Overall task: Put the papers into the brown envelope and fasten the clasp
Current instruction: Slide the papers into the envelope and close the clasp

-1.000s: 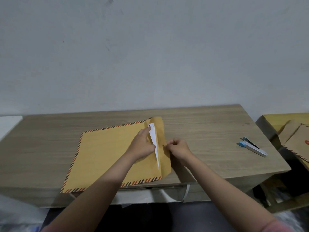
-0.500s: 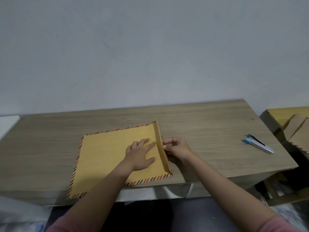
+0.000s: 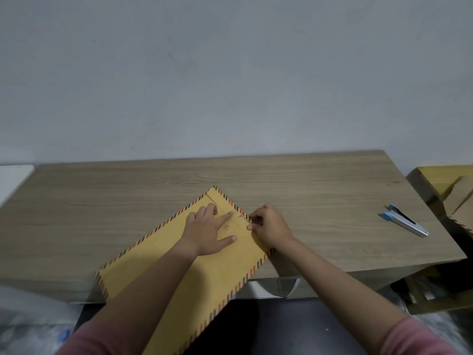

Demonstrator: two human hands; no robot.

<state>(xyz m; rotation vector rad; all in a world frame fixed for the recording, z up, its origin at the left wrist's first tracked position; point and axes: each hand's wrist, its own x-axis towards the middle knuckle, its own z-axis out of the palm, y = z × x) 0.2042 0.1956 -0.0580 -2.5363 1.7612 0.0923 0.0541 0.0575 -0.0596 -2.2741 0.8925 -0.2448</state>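
On the wooden desk, read from left to right as I see it through the head camera:

Desk: pale wood-grain top, rectangular, matte; its near edge runs under the envelope.

Brown envelope: flat, mustard-brown paper with a red-and-black striped border; it lies diagonally, its lower corner overhanging the near edge of the desk, its flap end toward the far right. The flap is folded down, so I cannot see what is inside.

Left hand: fingers spread and straight, palm pressed flat on the envelope just below the flap.

Clasp: two small round metal studs, one beside the left index finger, one on the flap; a thin dark string runs from the flap stud to the right hand.

Right hand: fingers curled, thumb and forefinger pinching the string at the envelope's right edge.

Stapler: slim, silver with blue end, lying alone well to the right.

Cardboard box: brown, beside the desk's right end.
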